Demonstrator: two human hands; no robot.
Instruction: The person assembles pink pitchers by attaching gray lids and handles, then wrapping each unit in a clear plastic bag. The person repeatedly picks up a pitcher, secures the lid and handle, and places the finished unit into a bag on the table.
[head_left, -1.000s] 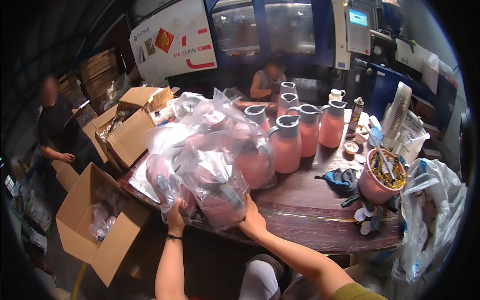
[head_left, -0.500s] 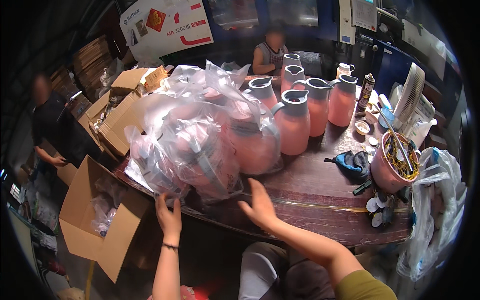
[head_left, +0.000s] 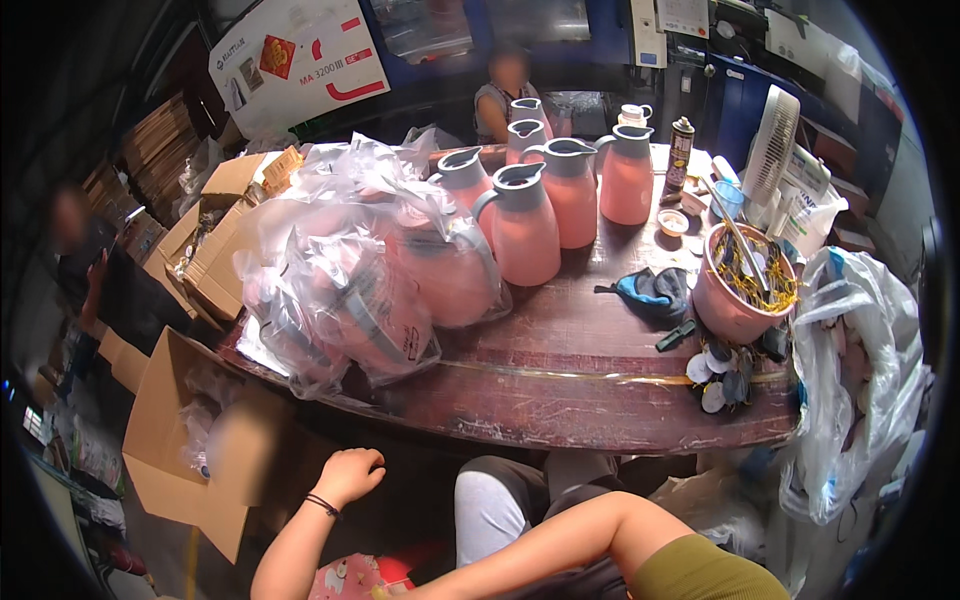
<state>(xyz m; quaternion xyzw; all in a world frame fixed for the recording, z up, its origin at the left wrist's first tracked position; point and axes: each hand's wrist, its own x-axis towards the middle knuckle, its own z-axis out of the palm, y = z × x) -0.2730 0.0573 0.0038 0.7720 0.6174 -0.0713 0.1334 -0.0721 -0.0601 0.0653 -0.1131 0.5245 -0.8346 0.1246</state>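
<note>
Below the table's front edge, my left hand [head_left: 350,475] hangs in the air with its fingers loosely bent and apart, and nothing shows in it. My right forearm crosses over my lap toward the lower left. The right hand [head_left: 398,592] is mostly cut off by the lower edge, beside a red patterned cloth or seat [head_left: 358,577], so its fingers cannot be made out. On the table, pink jugs in clear plastic bags [head_left: 375,315] stand bunched together, apart from both hands. Several unbagged pink jugs with grey lids and handles [head_left: 528,240] stand upright behind and to their right.
An open cardboard box [head_left: 165,440] with clear plastic inside stands left of the table [head_left: 560,400]. At the right are a pink bucket of yellow-tied cords [head_left: 735,310], a blue-black pouch [head_left: 655,293], a fan [head_left: 775,150] and hanging plastic bags [head_left: 850,390]. Two other people are farther back.
Both hands have come away from the bagged jugs and dropped below the table edge, the right one swinging low to the left. The view has shifted, so the table appears farther left and higher.
</note>
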